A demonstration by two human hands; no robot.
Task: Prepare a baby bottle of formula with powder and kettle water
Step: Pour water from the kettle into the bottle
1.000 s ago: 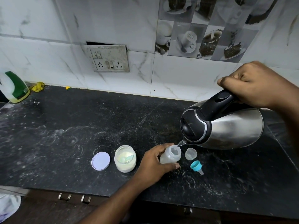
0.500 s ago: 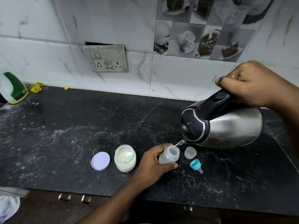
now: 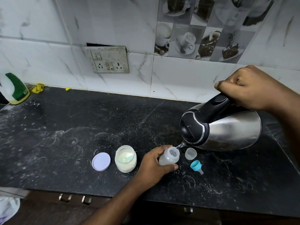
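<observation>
L hand point(image 3: 152, 166) grip wrapped round bottle point(image 3: 168, 157) on counter point(image 3: 81, 127). R hand point(image 3: 248, 88) grip clenched on handle of tilted kettle point(image 3: 222, 127); thin stream apparently entering bottle mouth.

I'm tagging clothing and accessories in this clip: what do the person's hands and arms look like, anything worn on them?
Both are bare. The left hand and the right hand wear no gloves, and no rings or watch are visible. Both forearms are uncovered as far as the frame shows, with no sleeve in view.
</observation>
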